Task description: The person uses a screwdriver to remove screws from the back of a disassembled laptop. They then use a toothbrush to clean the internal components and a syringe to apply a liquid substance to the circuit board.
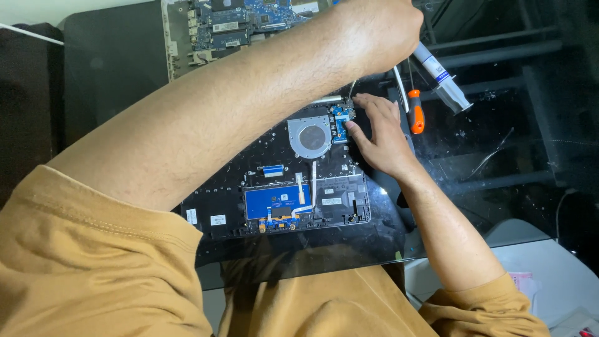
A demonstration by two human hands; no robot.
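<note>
- Our left hand (380, 28) reaches across the opened laptop base (274, 187), fist closed around something we cannot make out.
- The round fan (309, 135) sits mid-chassis, with the small blue board (340, 118) touching its right edge, its long axis running away from us.
- Our right hand (379, 134), fingers spread, presses fingertips on that board; it is nearer.
- An orange-handled screwdriver (416, 115) lies just right.

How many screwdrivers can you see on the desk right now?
1: an orange-handled screwdriver lies on the dark glass desk, just beyond the right hand. The left forearm may hide others.
</note>
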